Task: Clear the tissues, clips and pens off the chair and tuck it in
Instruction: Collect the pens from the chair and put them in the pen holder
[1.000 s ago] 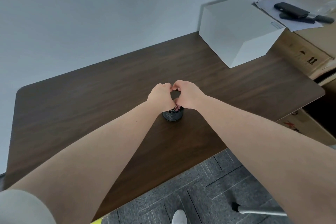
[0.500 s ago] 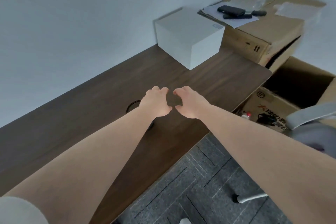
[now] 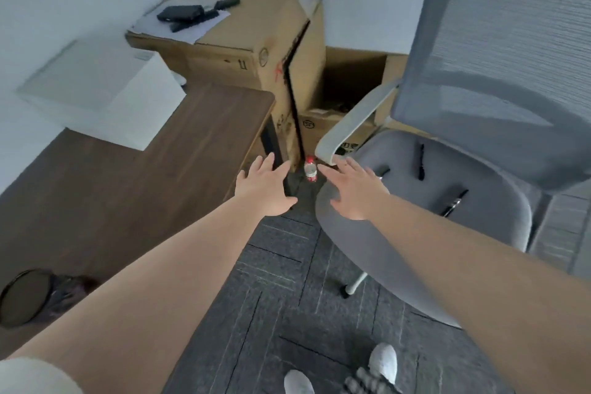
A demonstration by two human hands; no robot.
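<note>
A grey office chair point(image 3: 415, 253) with a mesh back stands at the right, turned away from the dark wooden desk point(image 3: 128, 189). Three black pens lie on its seat: one upright near the backrest point(image 3: 421, 161), one slanted at the right point(image 3: 454, 203), and a short one point(image 3: 382, 171) partly hidden by my right hand. My right hand point(image 3: 353, 190) hovers open over the seat's left side. My left hand point(image 3: 267, 187) is open above the desk's corner and holds nothing. A black mesh cup point(image 3: 25, 296) sits on the desk at the far left.
A white box point(image 3: 105, 89) rests on the desk's far end. Cardboard boxes point(image 3: 256, 41) stand behind the desk, with black items on paper on top. A small bottle point(image 3: 310, 168) stands on the grey carpet between desk and chair. My shoes show at the bottom.
The view swung right from the desk to the chair. Both hands left the mesh cup, opened their fingers and moved right toward the chair seat.
</note>
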